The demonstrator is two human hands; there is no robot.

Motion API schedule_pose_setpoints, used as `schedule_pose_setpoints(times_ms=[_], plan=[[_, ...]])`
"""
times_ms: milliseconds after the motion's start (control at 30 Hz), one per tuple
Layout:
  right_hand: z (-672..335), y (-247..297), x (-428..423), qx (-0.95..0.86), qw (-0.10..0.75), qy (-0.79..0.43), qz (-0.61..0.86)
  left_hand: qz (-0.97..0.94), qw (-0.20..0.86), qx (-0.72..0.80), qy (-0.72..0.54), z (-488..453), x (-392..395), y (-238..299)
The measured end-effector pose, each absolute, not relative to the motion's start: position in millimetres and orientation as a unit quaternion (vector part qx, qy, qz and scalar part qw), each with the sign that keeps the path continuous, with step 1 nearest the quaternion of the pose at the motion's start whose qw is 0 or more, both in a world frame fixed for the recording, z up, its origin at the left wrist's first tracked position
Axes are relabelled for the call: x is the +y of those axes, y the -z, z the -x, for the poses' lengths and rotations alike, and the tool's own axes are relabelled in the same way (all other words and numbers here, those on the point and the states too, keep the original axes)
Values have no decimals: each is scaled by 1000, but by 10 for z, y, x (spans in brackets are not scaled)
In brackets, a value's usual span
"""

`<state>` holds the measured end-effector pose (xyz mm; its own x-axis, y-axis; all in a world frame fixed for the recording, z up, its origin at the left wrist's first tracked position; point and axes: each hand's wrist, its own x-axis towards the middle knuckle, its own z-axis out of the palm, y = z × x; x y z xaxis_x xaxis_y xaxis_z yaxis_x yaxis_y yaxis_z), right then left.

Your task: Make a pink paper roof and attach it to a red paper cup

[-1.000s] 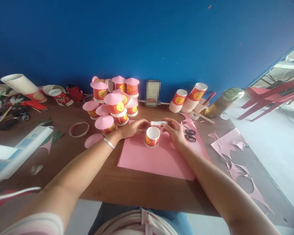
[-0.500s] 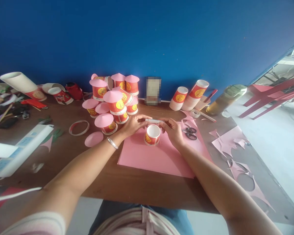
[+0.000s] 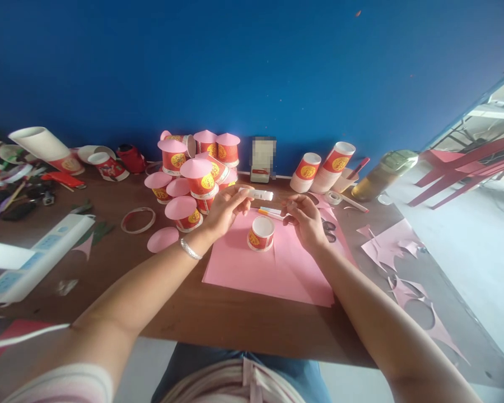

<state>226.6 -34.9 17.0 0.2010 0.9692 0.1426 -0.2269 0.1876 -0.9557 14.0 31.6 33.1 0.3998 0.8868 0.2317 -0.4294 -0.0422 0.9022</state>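
We see that the two hands have just moved apart. Half a second ago both were meeting at the white tube (image 3: pixel 261 195); now only the left hand (image 3: pixel 224 211) holds it, pinched between thumb and fingers, with one end pointing toward the right side. The right hand (image 3: pixel 304 218) has let go of the tube and stands a little apart from it. Its fingertips are close together, in a narrow pose, but we cannot tell whether some small piece, such as a cap, is between them.

Between the two hands, lower than the tube, we now see more clearly a white and orange pen (image 3: pixel 271 213). Its near end is just beside the right hand's fingers, and we cannot tell if they touch. The red paper cup (image 3: pixel 261 235) stands upright in front of both hands, on the pink paper (image 3: pixel 239 268), and neither hand touches it. It is in the same place as before.

For the work, we judge this means that the tube is now free for the left hand alone, while the cup is waiting. Beside the right hand, partly hidden behind it, lie the scissors (image 3: pixel 330 230).
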Motion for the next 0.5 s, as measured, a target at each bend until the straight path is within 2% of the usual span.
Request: schedule_pose_setpoints(times_ms=[200, 500], plan=[[-2173, -347, -467, -473, 631, -439, 430, -471, 730, 202, -451, -171, 128, -562], [-1932, -529, -701, -517, 626, -422, 404, -579, 694, 228, -363, -181, -32, -621]])
